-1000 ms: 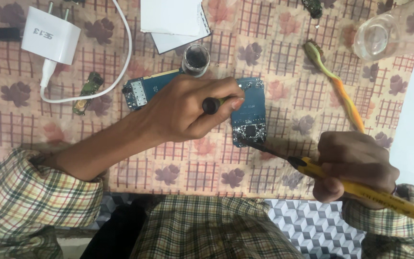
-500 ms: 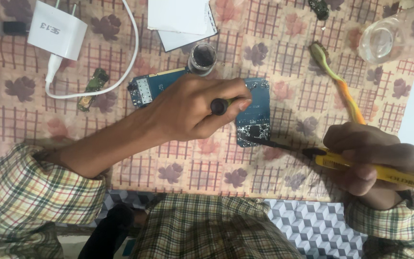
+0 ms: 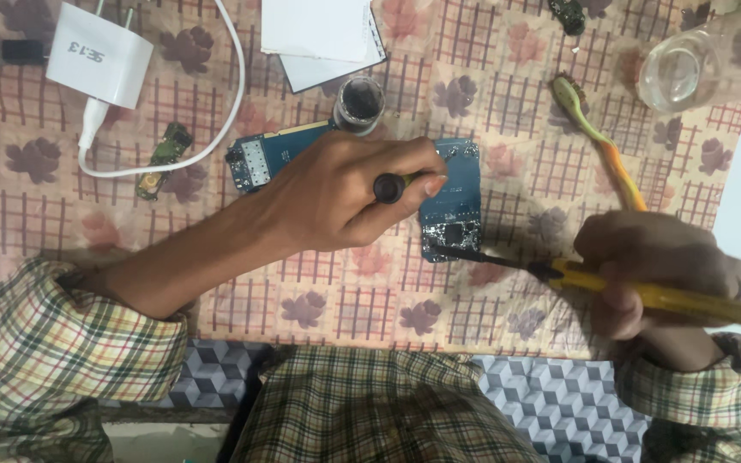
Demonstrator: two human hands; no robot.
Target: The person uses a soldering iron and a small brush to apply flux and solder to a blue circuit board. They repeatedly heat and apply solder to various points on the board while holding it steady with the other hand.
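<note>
Fingers (image 3: 636,300) of the right hand (image 3: 658,270) were wrapped tight around a yellow-handled soldering iron (image 3: 645,294), whose dark tip was laid against the lower edge of a blue circuit board (image 3: 452,206), where a small black chip was seen. That board was pressed flat on the patterned cloth (image 3: 490,111) by the left hand (image 3: 345,197), and a dark round-ended tool (image 3: 388,188) was pinched between its thumb and forefinger; what kind of tool it was could not be told. A second blue board (image 3: 268,154) was seen just left of the circuit board, partly covered by the same hand. Just above the circuit board a small dark round pot (image 3: 358,103) was stood, and beyond it a white notepad (image 3: 319,34). A toothbrush (image 3: 598,137) with a green head and orange handle was laid to the board's right, and a clear glass bottle (image 3: 688,64) farther up on that side. Well to the left of the board a white charger (image 3: 100,53) with its cable was left, a small green part (image 3: 160,159) beside the cable
</note>
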